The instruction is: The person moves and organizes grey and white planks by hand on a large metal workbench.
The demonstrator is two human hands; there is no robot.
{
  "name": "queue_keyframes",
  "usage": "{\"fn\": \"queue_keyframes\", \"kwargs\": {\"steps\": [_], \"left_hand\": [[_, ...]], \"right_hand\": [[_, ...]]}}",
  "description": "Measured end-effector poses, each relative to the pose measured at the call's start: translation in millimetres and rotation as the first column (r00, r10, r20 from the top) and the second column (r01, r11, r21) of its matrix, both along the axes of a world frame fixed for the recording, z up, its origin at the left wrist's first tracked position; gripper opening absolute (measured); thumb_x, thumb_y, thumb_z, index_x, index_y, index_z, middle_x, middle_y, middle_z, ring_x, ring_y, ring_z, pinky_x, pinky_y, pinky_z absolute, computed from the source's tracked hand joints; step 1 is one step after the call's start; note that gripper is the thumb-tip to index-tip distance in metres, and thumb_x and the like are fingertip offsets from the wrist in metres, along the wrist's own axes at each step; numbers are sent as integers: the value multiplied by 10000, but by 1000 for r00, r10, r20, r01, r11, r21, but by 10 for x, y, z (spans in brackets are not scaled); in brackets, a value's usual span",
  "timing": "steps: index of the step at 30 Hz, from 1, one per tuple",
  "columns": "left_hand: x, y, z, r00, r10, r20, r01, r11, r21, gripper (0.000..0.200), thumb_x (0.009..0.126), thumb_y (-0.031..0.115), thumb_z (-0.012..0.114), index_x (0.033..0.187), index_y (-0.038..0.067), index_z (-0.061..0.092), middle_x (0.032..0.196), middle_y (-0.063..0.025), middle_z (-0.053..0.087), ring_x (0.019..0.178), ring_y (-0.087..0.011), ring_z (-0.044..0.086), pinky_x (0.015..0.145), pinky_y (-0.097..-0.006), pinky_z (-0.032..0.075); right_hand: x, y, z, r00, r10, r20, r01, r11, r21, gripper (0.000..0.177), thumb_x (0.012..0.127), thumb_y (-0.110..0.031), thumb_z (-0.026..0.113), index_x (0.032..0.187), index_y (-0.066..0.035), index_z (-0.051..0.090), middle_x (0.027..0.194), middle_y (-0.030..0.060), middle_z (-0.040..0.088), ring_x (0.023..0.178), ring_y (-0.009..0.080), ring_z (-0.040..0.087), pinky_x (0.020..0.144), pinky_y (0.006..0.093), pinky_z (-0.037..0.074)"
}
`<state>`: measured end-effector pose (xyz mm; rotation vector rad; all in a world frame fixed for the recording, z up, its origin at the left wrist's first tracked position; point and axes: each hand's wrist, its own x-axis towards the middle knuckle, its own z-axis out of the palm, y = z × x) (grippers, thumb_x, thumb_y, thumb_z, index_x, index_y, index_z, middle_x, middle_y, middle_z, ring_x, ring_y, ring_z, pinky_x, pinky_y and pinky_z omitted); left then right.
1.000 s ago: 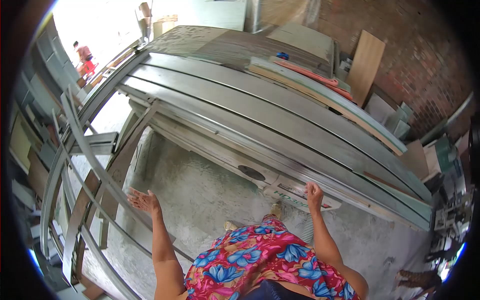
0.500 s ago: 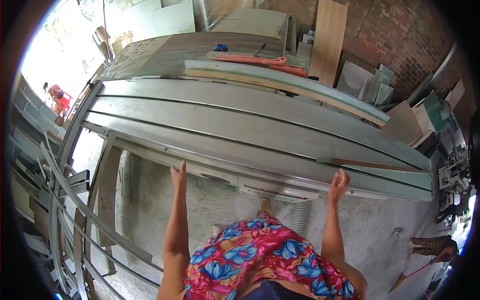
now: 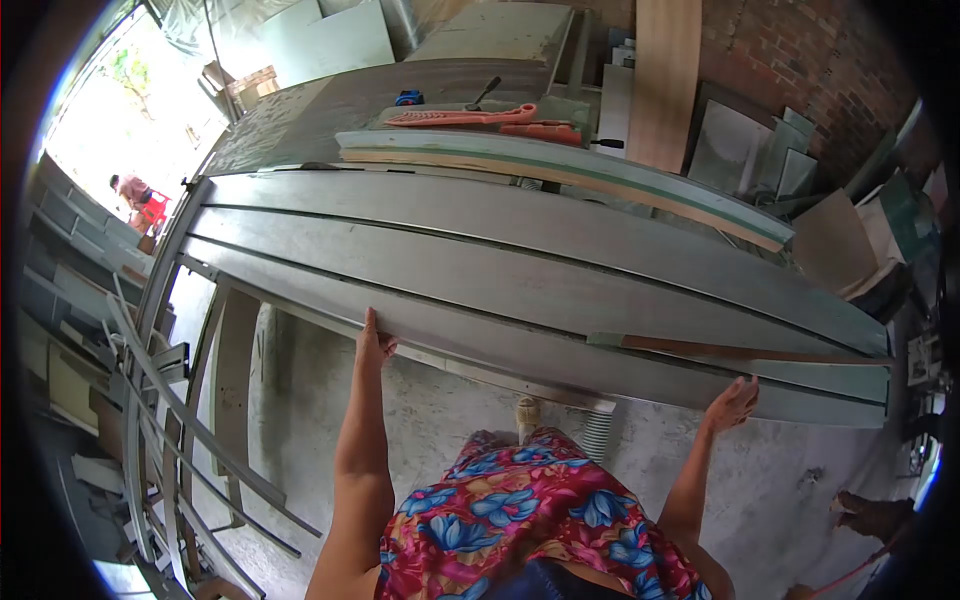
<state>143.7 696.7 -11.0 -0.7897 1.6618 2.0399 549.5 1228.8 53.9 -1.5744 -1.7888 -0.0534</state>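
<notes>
A long grey metal table (image 3: pixel 450 259) with dark grooves spans the view in front of me. My left hand (image 3: pixel 375 340) is at its near edge, left of centre, with a finger over the top and the others curled at the rim. Farther right, my right hand (image 3: pixel 732 403) holds the same edge with bent fingers; its underside is hidden. A thin brown strip (image 3: pixel 700 348) lies across the table's right part, not touched by either hand.
Behind the table are a long green-edged bar (image 3: pixel 560 172), an orange tool (image 3: pixel 460 117) and a blue tape measure (image 3: pixel 409 98). Curved metal strips (image 3: pixel 200 430) stand at left. A grey hose (image 3: pixel 597 436) hangs below. One person (image 3: pixel 132 190) sits far left; another's feet (image 3: pixel 868 515) show at right.
Both hands have come onto the near edge, the right one moving farther right. The table's near strip now covers more of the rail and machine beneath. The whole view has shifted slightly.
</notes>
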Motion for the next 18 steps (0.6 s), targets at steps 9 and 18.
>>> {"fn": "queue_keyframes", "kwargs": {"steps": [9,18], "left_hand": [[-11,27,-89,1000,-1,-2,1,999,-44,613,710,735,531,851,139,566,636,-11,555,534,-158,555,534,-302,395],[31,122,-111,999,5,37,-2,998,-68,674,696,750,527,914,113,564,665,-33,541,558,-166,546,537,-299,397]], "right_hand": [[-52,85,50,997,27,-75,-25,999,22,525,930,-551,282,1263,-194,474,1260,63,486,1161,261,460,890,459,354],[26,183,118,998,51,-42,-50,999,7,469,937,-503,332,1276,-205,461,1293,53,460,1171,258,457,932,471,345]]}}
